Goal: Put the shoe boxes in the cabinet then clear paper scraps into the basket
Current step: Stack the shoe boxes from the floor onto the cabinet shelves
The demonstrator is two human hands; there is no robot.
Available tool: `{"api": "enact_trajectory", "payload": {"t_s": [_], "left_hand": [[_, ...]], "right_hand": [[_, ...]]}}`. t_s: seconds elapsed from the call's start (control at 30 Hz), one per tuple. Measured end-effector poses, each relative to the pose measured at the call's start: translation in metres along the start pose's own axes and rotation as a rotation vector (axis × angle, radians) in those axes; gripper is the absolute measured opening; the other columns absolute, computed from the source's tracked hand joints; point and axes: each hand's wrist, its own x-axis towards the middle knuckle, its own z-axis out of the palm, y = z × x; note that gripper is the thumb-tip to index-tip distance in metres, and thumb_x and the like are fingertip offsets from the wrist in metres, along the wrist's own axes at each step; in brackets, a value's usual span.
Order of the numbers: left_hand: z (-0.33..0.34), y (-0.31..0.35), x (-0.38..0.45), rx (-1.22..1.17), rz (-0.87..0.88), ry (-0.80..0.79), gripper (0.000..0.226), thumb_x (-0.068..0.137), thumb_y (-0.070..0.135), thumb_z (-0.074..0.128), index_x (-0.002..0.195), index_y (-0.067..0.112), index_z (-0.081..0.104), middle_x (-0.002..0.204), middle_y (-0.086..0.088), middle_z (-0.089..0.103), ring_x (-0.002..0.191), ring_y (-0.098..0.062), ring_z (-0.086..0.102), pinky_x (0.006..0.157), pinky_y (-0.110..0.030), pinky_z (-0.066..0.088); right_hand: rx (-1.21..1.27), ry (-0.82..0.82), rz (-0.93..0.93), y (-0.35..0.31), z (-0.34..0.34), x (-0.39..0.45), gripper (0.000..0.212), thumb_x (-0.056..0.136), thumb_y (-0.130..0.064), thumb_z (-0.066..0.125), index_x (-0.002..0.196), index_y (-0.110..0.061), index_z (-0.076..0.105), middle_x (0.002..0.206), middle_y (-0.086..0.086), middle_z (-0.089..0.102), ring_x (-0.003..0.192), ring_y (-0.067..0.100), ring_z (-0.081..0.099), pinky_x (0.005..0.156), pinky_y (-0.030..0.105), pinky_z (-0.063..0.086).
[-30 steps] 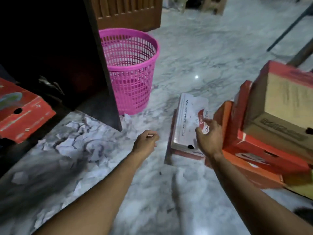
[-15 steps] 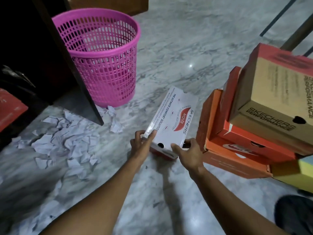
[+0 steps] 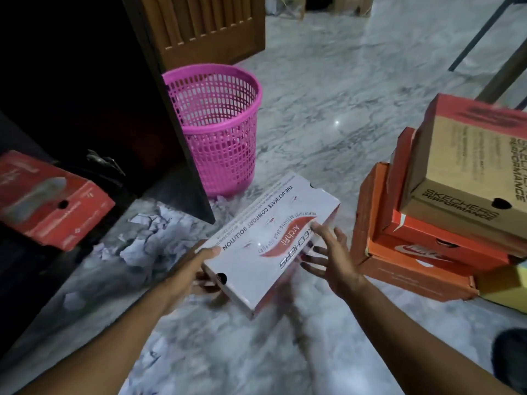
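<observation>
Cabinet (image 3: 85,95) holds red shoe box (image 3: 48,199) | paper scraps (image 3: 142,240) on floor by pink basket (image 3: 216,129) | left hand (image 3: 191,270) grips white Skechers box (image 3: 271,240), lifted | right hand (image 3: 332,259) spread wide beside it | stacked shoe boxes (image 3: 445,212) far right

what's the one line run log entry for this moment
step: box to cabinet | left hand: gripping white shoe box | right hand: open beside it | paper scraps: on floor

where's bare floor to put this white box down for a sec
Bare marble between the pink basket and the box stack, and near floor below the white box. Crowded: paper scraps by the cabinet.
</observation>
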Motion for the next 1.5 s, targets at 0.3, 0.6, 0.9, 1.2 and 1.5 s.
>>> {"api": "enact_trajectory", "payload": {"t_s": [0.3, 0.6, 0.9, 1.2, 1.5], "left_hand": [[-0.132, -0.004, -0.106, -0.055, -0.273, -0.159, 0.113, 0.029, 0.033, 0.103, 0.13, 0.002, 0.063, 0.129, -0.029, 0.067, 0.1, -0.036, 0.067, 0.08, -0.043, 0.061], [-0.219, -0.019, -0.183, -0.312, -0.131, 0.192, 0.099, 0.034, 0.027, 0.097, 0.124, 0.0, 0.065, 0.117, -0.033, 0.071, 0.079, -0.037, 0.074, 0.074, -0.041, 0.064], [-0.225, 0.013, -0.141, -0.56, 0.101, 0.596, 0.064, 0.07, 0.043, 0.086, 0.128, 0.022, 0.065, 0.124, -0.016, 0.072, 0.116, -0.038, 0.067, 0.099, -0.051, 0.057], [-0.234, 0.054, -0.06, -0.691, 0.095, 0.797, 0.065, 0.082, 0.069, 0.067, 0.12, 0.018, 0.061, 0.116, -0.009, 0.065, 0.112, -0.029, 0.061, 0.082, -0.039, 0.057], [-0.27, 0.086, -0.037, -0.632, 0.154, 0.937, 0.062, 0.088, 0.063, 0.06, 0.129, 0.016, 0.062, 0.12, -0.006, 0.07, 0.089, -0.02, 0.07, 0.096, -0.037, 0.057]], "right_hand": [[-0.125, -0.247, -0.047, 0.017, 0.098, -0.068, 0.084, 0.072, -0.055, 0.077, 0.143, -0.04, 0.035, 0.107, 0.018, 0.074, 0.082, 0.029, 0.079, 0.082, 0.044, 0.063], [-0.267, -0.527, -0.139, -0.017, 0.253, -0.078, 0.075, 0.079, -0.056, 0.08, 0.142, -0.039, 0.044, 0.108, 0.006, 0.075, 0.081, 0.02, 0.078, 0.087, 0.045, 0.064], [-0.541, -0.673, -0.144, -0.019, 0.359, -0.083, 0.063, 0.076, -0.068, 0.078, 0.125, -0.034, 0.057, 0.117, 0.001, 0.07, 0.108, 0.025, 0.069, 0.095, 0.05, 0.058], [-0.658, -0.475, -0.381, -0.019, 0.464, -0.004, 0.058, 0.078, -0.062, 0.069, 0.114, -0.017, 0.076, 0.112, 0.009, 0.079, 0.102, 0.028, 0.075, 0.093, 0.046, 0.061], [-0.716, -0.388, -0.565, -0.026, 0.531, 0.018, 0.038, 0.095, -0.049, 0.067, 0.104, -0.012, 0.07, 0.116, 0.013, 0.069, 0.121, 0.032, 0.064, 0.103, 0.039, 0.05]]}}
